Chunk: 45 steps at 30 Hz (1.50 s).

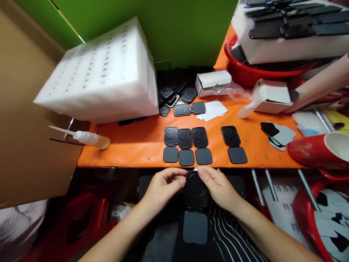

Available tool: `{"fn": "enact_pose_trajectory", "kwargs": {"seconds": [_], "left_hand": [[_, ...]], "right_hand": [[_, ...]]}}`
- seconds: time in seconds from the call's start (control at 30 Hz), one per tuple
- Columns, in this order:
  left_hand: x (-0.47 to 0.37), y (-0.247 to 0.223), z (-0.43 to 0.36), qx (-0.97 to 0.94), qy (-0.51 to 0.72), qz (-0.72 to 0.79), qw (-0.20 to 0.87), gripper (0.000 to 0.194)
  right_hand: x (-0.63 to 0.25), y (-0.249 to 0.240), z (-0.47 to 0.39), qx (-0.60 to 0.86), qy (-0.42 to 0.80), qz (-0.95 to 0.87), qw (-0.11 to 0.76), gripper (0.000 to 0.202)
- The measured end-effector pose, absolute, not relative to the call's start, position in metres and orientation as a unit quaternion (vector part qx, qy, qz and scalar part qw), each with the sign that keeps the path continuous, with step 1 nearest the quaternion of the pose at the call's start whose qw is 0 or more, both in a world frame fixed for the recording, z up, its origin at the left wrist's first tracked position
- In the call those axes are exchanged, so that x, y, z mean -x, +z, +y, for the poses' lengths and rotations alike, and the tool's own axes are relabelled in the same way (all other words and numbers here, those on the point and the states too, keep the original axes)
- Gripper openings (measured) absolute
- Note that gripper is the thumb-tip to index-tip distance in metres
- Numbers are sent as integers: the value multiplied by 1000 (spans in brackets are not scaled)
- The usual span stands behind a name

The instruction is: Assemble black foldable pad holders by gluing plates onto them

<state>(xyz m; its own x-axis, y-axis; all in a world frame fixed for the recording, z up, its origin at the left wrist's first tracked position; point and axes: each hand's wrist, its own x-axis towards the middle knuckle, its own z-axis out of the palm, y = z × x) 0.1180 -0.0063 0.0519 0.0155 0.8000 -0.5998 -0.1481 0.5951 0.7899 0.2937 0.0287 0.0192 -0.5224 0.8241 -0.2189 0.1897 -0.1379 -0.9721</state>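
Observation:
A black hinged two-panel piece (196, 196) hangs unfolded over my lap, below the table's front edge. Its upper panel has a ridged circular pattern; the lower panel is flat, smooth and dark grey. My right hand (219, 185) pinches the upper right corner, thumb in front, with a small white bit showing beside the fingertip. At the upper left edge, my left hand (165, 183) has its fingers curled and its thumb and fingertips against the piece. Just beyond my hands, similar hinged pieces (186, 140) lie unfolded in a row, with another (233, 145) farther right.
An orange-covered table (131, 145) carries a white foam block (109, 80) and a squeeze bottle (91, 139) at left. White boxes (212, 83), paper sheets (214, 110) and more black pieces lie behind. A red mug (313, 149) and red basin (245, 74) stand right.

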Motion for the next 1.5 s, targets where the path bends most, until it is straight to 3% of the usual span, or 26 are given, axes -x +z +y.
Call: {"fn": "enact_pose_trajectory", "kwargs": {"seconds": [0.57,0.77,1.07,1.23,1.33,1.5], "left_hand": [[-127,52,-9,-243,413,616,625,11],[-124,47,-13,-236,406,585,661,18],[-117,54,-14,-529,324,659,426,15],[-118,59,-12,-598,276,665,351,15],[-117,60,-10,-594,278,665,357,16],[-113,57,-9,-521,279,656,469,17]], "right_hand": [[-293,27,21,446,562,-653,242,32],[-292,23,21,447,587,-629,244,33],[-292,30,22,451,537,-677,224,31],[-291,32,21,461,509,-698,205,31],[-290,33,21,462,507,-699,201,31],[-290,34,22,459,516,-695,202,33]]}}
